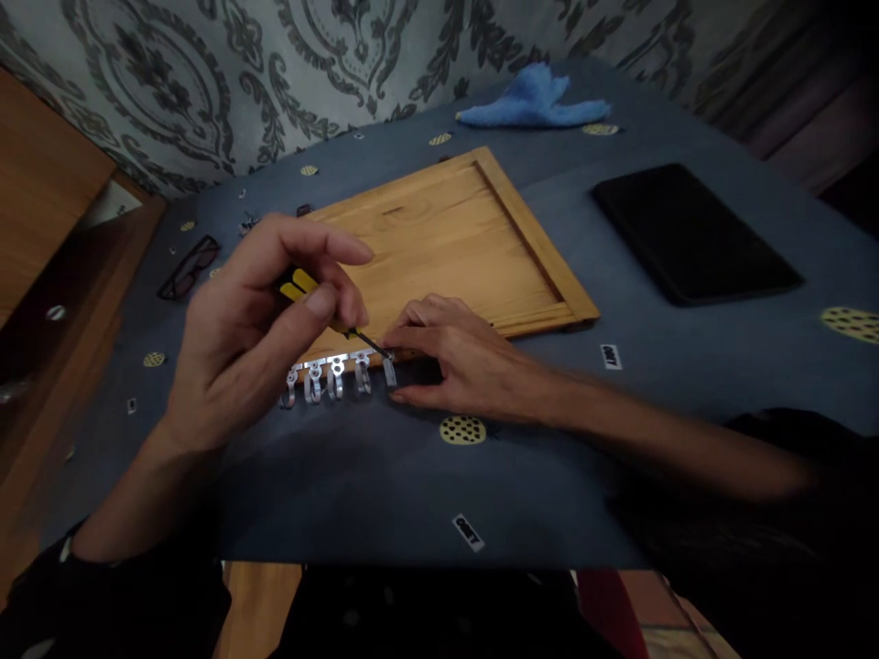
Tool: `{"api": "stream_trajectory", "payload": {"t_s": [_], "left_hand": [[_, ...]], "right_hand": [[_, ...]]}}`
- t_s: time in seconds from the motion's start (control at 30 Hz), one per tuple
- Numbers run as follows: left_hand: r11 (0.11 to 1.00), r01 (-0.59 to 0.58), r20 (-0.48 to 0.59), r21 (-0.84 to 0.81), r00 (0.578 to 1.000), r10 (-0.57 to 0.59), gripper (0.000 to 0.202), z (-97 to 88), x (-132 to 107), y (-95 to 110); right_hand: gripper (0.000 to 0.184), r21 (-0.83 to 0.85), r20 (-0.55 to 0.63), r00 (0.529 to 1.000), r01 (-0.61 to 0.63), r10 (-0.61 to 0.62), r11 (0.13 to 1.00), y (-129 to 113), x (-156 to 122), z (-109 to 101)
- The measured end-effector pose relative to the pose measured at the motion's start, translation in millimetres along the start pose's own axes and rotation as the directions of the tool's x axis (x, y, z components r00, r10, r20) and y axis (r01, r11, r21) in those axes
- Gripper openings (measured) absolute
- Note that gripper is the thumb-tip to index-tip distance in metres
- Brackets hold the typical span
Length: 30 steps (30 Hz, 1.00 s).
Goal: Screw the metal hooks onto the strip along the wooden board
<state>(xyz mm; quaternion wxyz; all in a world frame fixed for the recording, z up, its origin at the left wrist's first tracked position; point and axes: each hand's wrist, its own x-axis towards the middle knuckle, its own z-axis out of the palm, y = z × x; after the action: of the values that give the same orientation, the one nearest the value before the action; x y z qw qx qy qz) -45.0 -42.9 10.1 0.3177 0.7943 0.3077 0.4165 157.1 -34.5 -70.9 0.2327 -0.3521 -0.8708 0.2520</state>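
Observation:
My left hand [240, 329] is curled around the yellow-and-black handle of a screwdriver [295, 286], with the index finger raised off it. The screwdriver's thin shaft slants down to the right, its tip at the right end of a silver metal hook rail [336, 364]. This rail, with several curved hooks, lies along the near edge of a wooden framed board [426, 238]. My right hand [467, 357] is closed about the rail's right end, fingers on the board's edge and thumb by the last hook. Its fingertips partly hide the contact point.
A dark tablet [693, 233] lies to the right on the blue patterned tablecloth [549, 476]. Behind the board rests a blue cloth [536, 99]. Folded glasses [189, 267] and small dark metal pieces [248, 222] lie to the left. A wooden cabinet [48, 183] borders the table's left side.

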Motion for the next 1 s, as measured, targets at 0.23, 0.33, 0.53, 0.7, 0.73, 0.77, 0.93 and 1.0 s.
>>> {"api": "stream_trajectory", "payload": {"t_s": [0.23,0.33,0.53,0.7,0.73,0.77,0.93,1.0], "left_hand": [[0.968,0.113,-0.054,-0.225,0.99,-0.128,0.023,27.2,3,2],[0.946,0.094,-0.059,-0.311,0.991,-0.118,0.024,32.6,10,2],[0.833,0.154,-0.012,-0.532,0.982,-0.189,0.016,39.4,20,7],[0.878,0.119,-0.147,-0.463,0.967,-0.209,0.021,39.1,21,6],[0.878,0.121,-0.176,-0.462,0.959,-0.225,0.021,38.9,21,6],[0.87,0.129,-0.189,-0.475,0.951,-0.245,0.02,38.9,21,7],[0.804,0.153,-0.157,-0.574,0.944,-0.292,0.014,38.4,23,13],[0.795,0.172,-0.113,-0.581,0.951,-0.288,0.01,37.2,25,14]], "right_hand": [[0.029,-0.021,0.005,1.0,-0.007,0.007,1.0,-1,0,0],[0.031,-0.026,0.004,1.0,-0.004,0.004,1.0,-1,0,0],[0.029,-0.01,0.012,1.0,-0.002,0.002,1.0,-3,0,-2],[0.027,0.009,0.014,1.0,-0.009,0.009,1.0,-3,0,-3],[0.029,0.005,0.016,1.0,-0.008,0.008,1.0,-3,0,-3],[0.03,0.0,0.017,1.0,-0.006,0.006,1.0,-2,0,-3],[0.031,-0.006,0.023,1.0,-0.01,0.01,1.0,-3,1,-4],[0.032,0.004,0.027,0.999,-0.02,0.02,1.0,-4,1,-4]]}}
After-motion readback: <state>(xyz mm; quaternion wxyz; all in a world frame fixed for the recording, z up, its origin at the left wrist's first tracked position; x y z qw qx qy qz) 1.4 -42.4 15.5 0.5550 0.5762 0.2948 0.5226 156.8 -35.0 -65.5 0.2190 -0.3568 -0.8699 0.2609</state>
